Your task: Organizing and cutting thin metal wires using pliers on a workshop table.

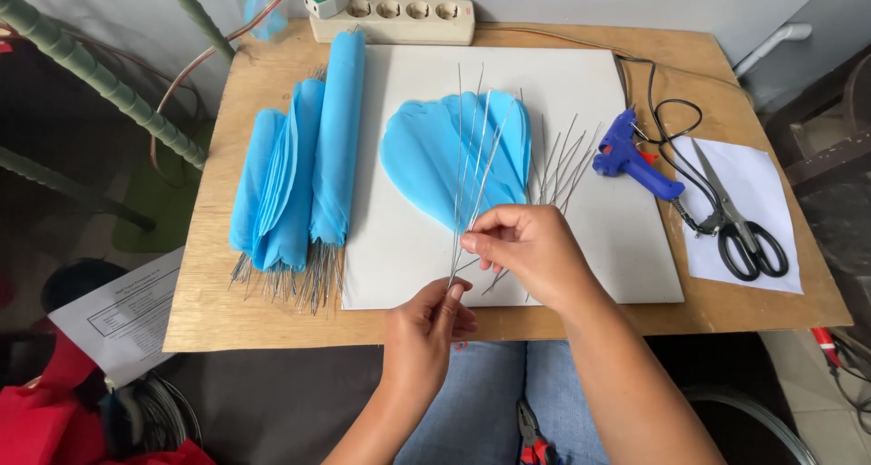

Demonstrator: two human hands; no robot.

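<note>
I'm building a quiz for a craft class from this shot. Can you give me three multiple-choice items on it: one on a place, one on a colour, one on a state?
1. Where do the scissors lie?
A. On a white paper sheet at the table's right edge
B. On the blue petal stack
C. On the power strip

2. What colour is the glue gun?
A. Red
B. Blue
C. Green

3. What are the hands doing with the thin wires?
A. Both hands lie flat, away from them
B. Only one hand touches them
C. Both hands pinch them

Answers:
1. A: the scissors rest on the white sheet, beside the glue gun.
2. B: its body is blue.
3. C: the left hand grips the wires' lower ends and the right hand pinches them just above, over the blue petals.
</note>
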